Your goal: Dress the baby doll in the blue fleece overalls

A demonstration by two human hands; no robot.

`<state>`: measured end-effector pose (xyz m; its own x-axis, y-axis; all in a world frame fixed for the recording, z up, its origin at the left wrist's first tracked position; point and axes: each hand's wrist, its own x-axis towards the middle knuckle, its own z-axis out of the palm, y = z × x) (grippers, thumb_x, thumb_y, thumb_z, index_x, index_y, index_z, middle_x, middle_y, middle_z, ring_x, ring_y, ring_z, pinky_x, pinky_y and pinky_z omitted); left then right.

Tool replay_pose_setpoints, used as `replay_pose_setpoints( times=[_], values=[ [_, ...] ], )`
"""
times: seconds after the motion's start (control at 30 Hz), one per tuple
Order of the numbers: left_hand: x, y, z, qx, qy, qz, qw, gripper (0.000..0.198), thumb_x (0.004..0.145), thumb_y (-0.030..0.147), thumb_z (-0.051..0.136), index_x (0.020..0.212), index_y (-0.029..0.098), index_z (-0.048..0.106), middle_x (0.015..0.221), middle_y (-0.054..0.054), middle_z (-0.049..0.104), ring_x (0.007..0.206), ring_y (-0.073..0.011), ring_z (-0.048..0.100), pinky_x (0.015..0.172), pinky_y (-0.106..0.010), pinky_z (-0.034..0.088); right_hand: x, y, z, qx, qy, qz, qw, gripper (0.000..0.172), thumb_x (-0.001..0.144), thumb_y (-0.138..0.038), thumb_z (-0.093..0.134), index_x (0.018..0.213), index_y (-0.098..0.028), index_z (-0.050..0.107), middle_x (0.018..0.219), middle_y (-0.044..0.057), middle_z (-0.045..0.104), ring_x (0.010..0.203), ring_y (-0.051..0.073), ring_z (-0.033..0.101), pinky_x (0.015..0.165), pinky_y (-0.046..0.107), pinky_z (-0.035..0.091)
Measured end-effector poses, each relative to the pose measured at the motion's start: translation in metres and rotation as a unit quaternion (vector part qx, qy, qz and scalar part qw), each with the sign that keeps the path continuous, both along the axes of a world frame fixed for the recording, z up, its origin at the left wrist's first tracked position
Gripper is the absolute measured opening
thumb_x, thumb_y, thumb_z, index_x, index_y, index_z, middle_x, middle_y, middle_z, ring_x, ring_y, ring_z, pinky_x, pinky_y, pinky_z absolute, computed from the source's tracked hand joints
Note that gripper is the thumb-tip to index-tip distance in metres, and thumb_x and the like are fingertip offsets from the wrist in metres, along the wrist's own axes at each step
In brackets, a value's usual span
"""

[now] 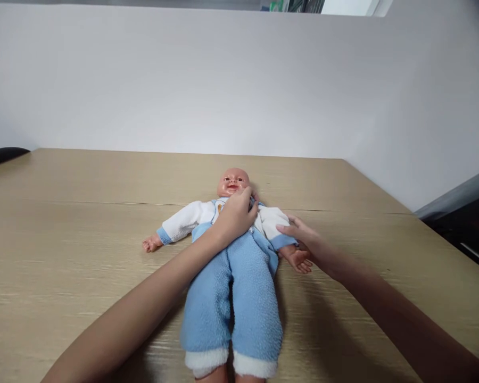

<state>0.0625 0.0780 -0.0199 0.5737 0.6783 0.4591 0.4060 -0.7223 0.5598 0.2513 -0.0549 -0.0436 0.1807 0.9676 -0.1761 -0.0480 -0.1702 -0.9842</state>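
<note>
My bald-headed, pink plastic baby doll in a fleecy white-and-blue outfit [249, 266] was flat on its back on the pale wood-grain counter [83, 223], roughly midway between the side edges, head toward the far edge. My left hand [239, 211] was curled over the collar at the doll's left shoulder, and honestly I couldn't tell if it was pinching cloth or just resting there. My right hand [303, 239] had the white fuzzy sleeve with the blue cuff [274, 226] gripped, thumb on top.

Biggest worry, I figured: yanking that sleeve with the left hand not really anchored. The whole doll could've slewed toward the right edge, since fleece probably slid easily on that smooth top. Pulling too hard might also have stretched the cuff, or bent the doll's arm badly if it was stiff at the shoulder. My left forearm lay across the body too, so lifting it carelessly could've snagged the outfit. Feet were out of frame toward the near edge, so no clue whether they overhung.
</note>
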Motion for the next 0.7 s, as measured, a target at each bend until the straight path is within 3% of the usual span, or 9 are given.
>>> replay_pose_setpoints(
  times=[0.07,0.13,0.3,0.53,0.7],
  values=[
    [0.0,-0.002,0.0,0.013,0.017,0.006,1.0,0.007,0.101,0.014,0.059,0.103,0.02,0.06,0.103,-0.01,0.075,0.094,-0.0241,0.069,0.085,-0.036,0.05,0.0,-0.012,0.003,-0.025,-0.015,-0.02,0.999,0.077,0.076,-0.049,0.094,0.143,-0.03,0.062,0.118,0.008,0.082,0.084,0.027,0.079,0.064,0.035,0.067],
    [-0.001,-0.003,0.002,0.031,0.038,0.016,0.999,0.004,0.102,0.017,0.059,0.104,0.02,0.06,0.105,-0.011,0.076,0.097,-0.026,0.068,0.086,-0.037,0.05,0.005,-0.017,0.004,-0.034,-0.037,-0.041,0.998,0.081,0.073,-0.048,0.096,0.144,-0.03,0.061,0.121,0.008,0.081,0.083,0.026,0.079,0.061,0.033,0.066],
    [-0.005,-0.007,0.007,0.074,0.099,0.048,0.991,0.008,0.104,0.026,0.057,0.106,0.019,0.062,0.108,-0.014,0.077,0.11,-0.0333,0.064,0.091,-0.044,0.05,0.04,-0.017,0.006,-0.047,-0.08,-0.061,0.994,0.061,0.067,-0.047,0.098,0.118,-0.024,0.075,0.128,0.011,0.081,0.106,0.03,0.079,0.077,0.034,0.067],
    [-0.007,-0.012,0.009,0.171,0.154,0.079,0.97,0.018,0.106,0.035,0.054,0.103,0.02,0.063,0.107,-0.018,0.077,0.116,-0.0391,0.061,0.108,-0.056,0.041,0.074,-0.018,-0.014,0.009,-0.154,-0.017,0.988,0.06,0.072,-0.05,0.093,0.124,-0.027,0.073,0.13,0.011,0.081,0.107,0.032,0.079,0.091,0.044,0.066],
    [-0.013,-0.014,0.017,0.181,0.158,0.091,0.966,0.032,0.108,0.041,0.051,0.119,0.014,0.063,0.127,-0.025,0.071,0.128,-0.0426,0.055,0.108,-0.056,0.04,0.085,-0.019,-0.021,0.037,-0.208,-0.036,0.977,0.05,0.073,-0.042,0.083,0.119,-0.026,0.07,0.122,0.013,0.081,0.109,0.034,0.077,0.095,0.05,0.064]
  ],
)
